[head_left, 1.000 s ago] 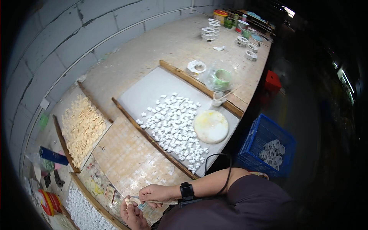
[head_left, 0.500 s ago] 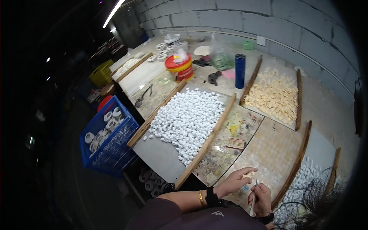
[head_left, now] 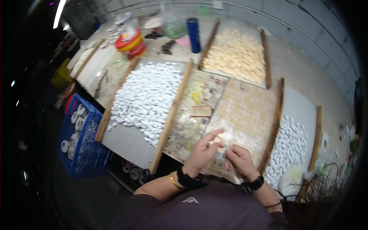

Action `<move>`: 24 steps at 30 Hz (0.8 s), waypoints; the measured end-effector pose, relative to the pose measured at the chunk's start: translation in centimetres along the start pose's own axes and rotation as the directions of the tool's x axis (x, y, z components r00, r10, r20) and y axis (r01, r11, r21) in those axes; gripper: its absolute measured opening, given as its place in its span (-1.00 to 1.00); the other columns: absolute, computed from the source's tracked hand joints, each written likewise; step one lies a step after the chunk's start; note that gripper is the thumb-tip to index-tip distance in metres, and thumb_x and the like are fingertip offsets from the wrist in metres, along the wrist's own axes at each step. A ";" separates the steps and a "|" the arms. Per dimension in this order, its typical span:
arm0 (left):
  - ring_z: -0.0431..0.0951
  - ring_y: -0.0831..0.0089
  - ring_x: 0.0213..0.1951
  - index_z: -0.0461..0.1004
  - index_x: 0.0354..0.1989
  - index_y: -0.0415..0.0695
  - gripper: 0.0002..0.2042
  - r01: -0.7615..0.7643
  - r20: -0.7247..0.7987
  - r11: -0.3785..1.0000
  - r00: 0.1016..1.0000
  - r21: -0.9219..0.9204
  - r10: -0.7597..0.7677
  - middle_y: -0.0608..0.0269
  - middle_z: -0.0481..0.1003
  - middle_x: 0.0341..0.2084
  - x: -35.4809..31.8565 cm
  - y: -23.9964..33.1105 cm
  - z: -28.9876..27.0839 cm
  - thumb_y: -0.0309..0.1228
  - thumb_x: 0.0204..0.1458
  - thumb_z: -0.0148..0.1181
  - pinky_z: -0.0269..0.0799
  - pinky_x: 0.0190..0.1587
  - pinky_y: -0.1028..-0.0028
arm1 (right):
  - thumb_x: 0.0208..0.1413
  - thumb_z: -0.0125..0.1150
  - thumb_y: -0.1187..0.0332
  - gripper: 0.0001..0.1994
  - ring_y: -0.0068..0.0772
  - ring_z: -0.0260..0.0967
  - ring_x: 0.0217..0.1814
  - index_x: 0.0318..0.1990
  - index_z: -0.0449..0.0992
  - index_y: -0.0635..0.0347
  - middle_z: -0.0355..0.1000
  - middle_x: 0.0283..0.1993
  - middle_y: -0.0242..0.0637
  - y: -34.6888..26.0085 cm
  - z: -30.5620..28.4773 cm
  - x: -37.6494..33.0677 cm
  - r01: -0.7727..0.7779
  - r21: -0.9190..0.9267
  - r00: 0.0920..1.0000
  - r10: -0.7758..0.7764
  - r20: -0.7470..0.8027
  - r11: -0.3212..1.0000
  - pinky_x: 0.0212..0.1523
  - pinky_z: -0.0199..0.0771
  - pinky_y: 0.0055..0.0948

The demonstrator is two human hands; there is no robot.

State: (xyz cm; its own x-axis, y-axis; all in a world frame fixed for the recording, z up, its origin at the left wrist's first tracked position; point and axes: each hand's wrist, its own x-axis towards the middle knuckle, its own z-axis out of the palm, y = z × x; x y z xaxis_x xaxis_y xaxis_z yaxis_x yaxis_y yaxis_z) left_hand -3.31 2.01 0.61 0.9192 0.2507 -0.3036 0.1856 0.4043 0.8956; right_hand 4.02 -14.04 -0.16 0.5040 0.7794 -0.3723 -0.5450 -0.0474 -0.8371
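Note:
My left hand [head_left: 200,153] is closed in a pinch around a small cream-coloured piece [head_left: 219,140], with the index finger reaching forward. Close beside it, my right hand [head_left: 241,161] grips a slim knife-like tool with a pale handle [head_left: 235,177]. Its narrow tip points up toward the left fingers; blur hides whether it touches the piece. Both hands are over the near edge of a worn tan work board [head_left: 245,111]. A small printed card [head_left: 202,111] lies just beyond them.
Wood-railed boards hold white pieces [head_left: 147,97] on the left, more white pieces [head_left: 287,143] on the right and cream pieces [head_left: 235,57] behind. A red-yellow bucket [head_left: 131,45] and blue cylinder [head_left: 193,36] stand at the back. A blue crate [head_left: 90,142] sits lower left.
The view has swung to the right, so the table and both hands appear farther left and higher. My hands keep their holds on the cream piece and the knife-like tool.

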 end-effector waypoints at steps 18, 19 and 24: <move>0.15 0.82 -0.66 0.28 0.14 -0.23 -0.65 -0.005 0.089 0.990 0.996 0.141 -0.008 0.44 0.37 -0.48 0.9 -0.1 1.2 -0.55 0.17 -0.06 0.03 -0.65 0.75 | 0.29 -0.05 0.30 -0.81 -0.70 0.27 -0.62 -0.27 0.36 0.24 0.36 -0.58 -0.41 -0.4 -0.6 0.1 -0.030 0.046 1.000 0.030 0.003 0.999 -0.65 0.25 -0.72; 0.14 0.82 -0.66 0.28 0.14 -0.22 -0.66 -0.002 0.094 0.988 0.995 0.153 -0.012 0.45 0.36 -0.48 0.9 -0.1 1.2 -0.54 0.17 -0.06 0.02 -0.66 0.75 | 0.29 -0.05 0.30 -0.81 -0.70 0.27 -0.62 -0.27 0.36 0.24 0.36 -0.58 -0.41 -0.4 -0.6 0.1 -0.030 0.048 1.000 0.030 0.002 0.998 -0.65 0.25 -0.72; 0.13 0.83 -0.67 0.29 0.13 -0.23 -0.67 -0.005 0.101 0.984 0.995 0.179 -0.013 0.49 0.33 -0.55 1.1 0.0 1.4 -0.52 0.19 -0.05 0.00 -0.66 0.75 | 0.29 -0.05 0.30 -0.81 -0.70 0.27 -0.62 -0.27 0.36 0.24 0.36 -0.58 -0.41 -0.3 -0.9 0.3 -0.035 0.063 0.999 0.035 -0.002 0.997 -0.65 0.25 -0.72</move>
State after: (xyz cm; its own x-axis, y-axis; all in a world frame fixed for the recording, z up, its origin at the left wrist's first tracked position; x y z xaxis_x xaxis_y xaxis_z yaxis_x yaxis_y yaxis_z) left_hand -1.77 1.05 0.71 0.9471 0.1554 -0.2809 0.2398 0.2392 0.9409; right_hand 4.96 -14.38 -0.40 0.4859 0.7760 -0.4020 -0.6031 -0.0352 -0.7969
